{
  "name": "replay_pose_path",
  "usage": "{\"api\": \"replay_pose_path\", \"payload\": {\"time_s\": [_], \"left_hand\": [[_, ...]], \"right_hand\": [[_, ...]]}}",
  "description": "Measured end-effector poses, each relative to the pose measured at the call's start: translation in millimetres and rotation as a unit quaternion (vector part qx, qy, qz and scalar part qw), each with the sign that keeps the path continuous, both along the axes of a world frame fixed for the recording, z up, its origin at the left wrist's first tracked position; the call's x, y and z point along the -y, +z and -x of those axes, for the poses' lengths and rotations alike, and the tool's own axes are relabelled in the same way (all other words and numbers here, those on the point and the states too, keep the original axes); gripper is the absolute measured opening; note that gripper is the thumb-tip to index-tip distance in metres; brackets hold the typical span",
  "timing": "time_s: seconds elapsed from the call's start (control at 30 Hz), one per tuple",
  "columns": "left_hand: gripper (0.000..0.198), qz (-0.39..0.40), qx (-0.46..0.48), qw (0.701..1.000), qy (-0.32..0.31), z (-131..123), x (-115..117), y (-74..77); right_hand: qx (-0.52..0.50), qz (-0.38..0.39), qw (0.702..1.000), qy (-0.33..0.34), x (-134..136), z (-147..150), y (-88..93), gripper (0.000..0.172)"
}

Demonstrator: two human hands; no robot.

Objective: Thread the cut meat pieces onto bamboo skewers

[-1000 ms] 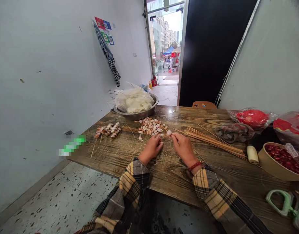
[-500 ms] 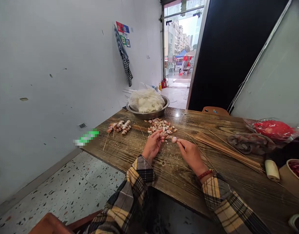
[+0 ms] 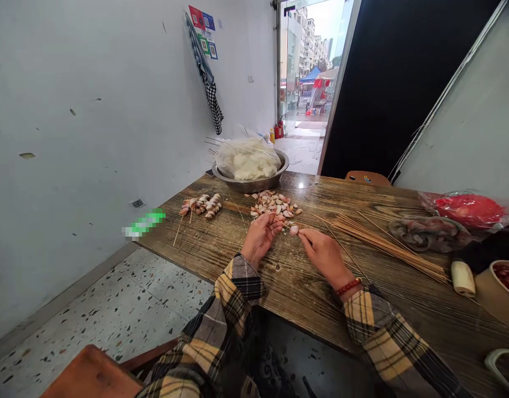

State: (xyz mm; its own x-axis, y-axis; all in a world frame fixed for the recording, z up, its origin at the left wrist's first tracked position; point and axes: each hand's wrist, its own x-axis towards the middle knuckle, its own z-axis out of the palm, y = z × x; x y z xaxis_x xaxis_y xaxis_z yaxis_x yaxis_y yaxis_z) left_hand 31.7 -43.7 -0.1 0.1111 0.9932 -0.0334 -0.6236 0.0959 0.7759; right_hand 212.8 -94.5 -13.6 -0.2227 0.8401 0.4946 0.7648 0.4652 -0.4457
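Note:
Between my hands is a thin wooden skewer (image 3: 285,225) with a pale pink garlic clove (image 3: 294,230) threaded on it. My right hand (image 3: 327,255) pinches the skewer just right of this clove. At its other end, my left hand (image 3: 260,239) is closed with thumb and fingers together on what looks like another garlic clove, mostly hidden by the fingers. Just beyond my left hand lies a heap of loose garlic cloves (image 3: 275,203). Several finished garlic skewers (image 3: 207,204) rest on the table at the left.
A metal bowl (image 3: 254,185) with a plastic bag of white food stands at the back. Bare wooden skewers (image 3: 383,246) lie to the right. Beyond them are a grey cloth-like bundle (image 3: 431,232), a red plastic-wrapped item (image 3: 470,209), a pale cylinder (image 3: 462,278) and a paper tub (image 3: 493,296).
The view has tilted slightly downward, so the background sits higher. Both hands keep nearly the same position, with the clove still on the skewer between them.

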Motion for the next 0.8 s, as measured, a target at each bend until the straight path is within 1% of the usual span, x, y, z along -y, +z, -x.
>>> {"api": "replay_pose_path", "payload": {"time_s": [0.2, 0.37, 0.53, 0.8], "left_hand": [[0.016, 0.003, 0.000, 1.000, -0.011, 0.5, -0.5, -3.0], [0.016, -0.007, 0.015, 1.000, 0.007, 0.4, -1.7, -5.6], [0.025, -0.007, 0.015, 1.000, 0.005, 0.3, 1.1, -1.8], [0.021, -0.015, 0.008, 1.000, 0.000, -0.2, 4.1, 2.0]], "right_hand": [[0.032, 0.013, 0.999, -0.019, 0.4, -0.4, 1.1, 0.026], [0.040, 0.015, 0.999, -0.016, 1.1, 0.0, 3.4, 0.026], [0.063, 0.028, 0.997, -0.021, 4.4, 1.3, 7.2, 0.027], [0.084, 0.040, 0.995, -0.039, 4.9, 1.7, 9.2, 0.029]]}}
